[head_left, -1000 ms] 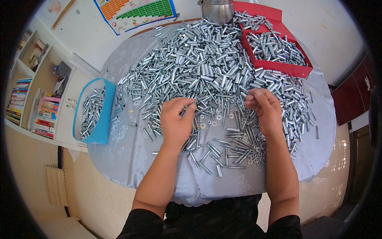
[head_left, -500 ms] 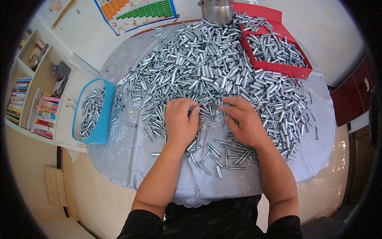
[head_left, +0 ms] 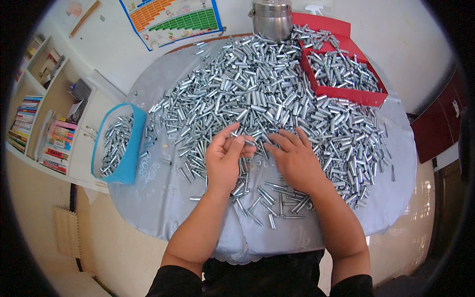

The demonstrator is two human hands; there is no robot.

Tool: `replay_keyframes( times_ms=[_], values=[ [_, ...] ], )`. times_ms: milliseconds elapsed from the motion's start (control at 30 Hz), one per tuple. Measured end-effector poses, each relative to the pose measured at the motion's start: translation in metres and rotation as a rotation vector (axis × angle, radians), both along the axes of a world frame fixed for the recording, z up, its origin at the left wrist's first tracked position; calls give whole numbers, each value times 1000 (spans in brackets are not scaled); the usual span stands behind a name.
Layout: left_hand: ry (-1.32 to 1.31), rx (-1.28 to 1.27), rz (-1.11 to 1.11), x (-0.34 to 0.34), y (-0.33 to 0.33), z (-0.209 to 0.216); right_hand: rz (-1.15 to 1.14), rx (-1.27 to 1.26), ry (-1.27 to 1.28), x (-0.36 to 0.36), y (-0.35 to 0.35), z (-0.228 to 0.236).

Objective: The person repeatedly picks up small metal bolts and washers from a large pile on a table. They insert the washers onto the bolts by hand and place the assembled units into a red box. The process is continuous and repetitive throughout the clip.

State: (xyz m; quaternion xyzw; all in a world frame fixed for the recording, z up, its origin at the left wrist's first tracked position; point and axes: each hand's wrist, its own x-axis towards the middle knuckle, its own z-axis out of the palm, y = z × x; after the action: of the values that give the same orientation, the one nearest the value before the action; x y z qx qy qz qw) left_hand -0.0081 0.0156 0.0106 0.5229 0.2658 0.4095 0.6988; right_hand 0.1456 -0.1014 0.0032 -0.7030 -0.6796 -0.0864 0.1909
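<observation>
A heap of shiny silver bolts and metal sleeves [head_left: 247, 84] covers much of the table. At its near edge, my left hand [head_left: 223, 159] is turned partly palm up, its thumb and fingers closed on a small metal bolt [head_left: 249, 143]. Just to the right, my right hand [head_left: 299, 161] lies palm down over the pieces with its fingers apart. Its fingertips touch the edge of the heap; nothing shows in its grasp. Between my forearms lie several loose long bolts [head_left: 267, 195].
A blue fabric bin [head_left: 129, 148] of metal pieces stands at the table's left. A red box [head_left: 346, 95] filled with more pieces sits at the back right, beside a steel pot [head_left: 272, 22]. The round table has a grey satin cloth [head_left: 163, 218]. A bookshelf [head_left: 62, 109] stands at left.
My left hand has rolled palm up, bringing a bolt into sight between thumb and fingers. My right hand has flattened and spread its fingers. The view has tilted slightly upward.
</observation>
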Motion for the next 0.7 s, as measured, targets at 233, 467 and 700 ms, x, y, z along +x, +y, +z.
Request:
replay_keyframes(
  times_ms=[233,467,700],
  values=[
    [-43,-13,26,-1,3,-8,35,-19,89,2,-2,4],
    [-5,33,4,2,1,-10,28,14,270,4,-5,6],
    [-65,-69,-5,2,-1,-11,-68,216,684,-2,-8,9]
  ],
)
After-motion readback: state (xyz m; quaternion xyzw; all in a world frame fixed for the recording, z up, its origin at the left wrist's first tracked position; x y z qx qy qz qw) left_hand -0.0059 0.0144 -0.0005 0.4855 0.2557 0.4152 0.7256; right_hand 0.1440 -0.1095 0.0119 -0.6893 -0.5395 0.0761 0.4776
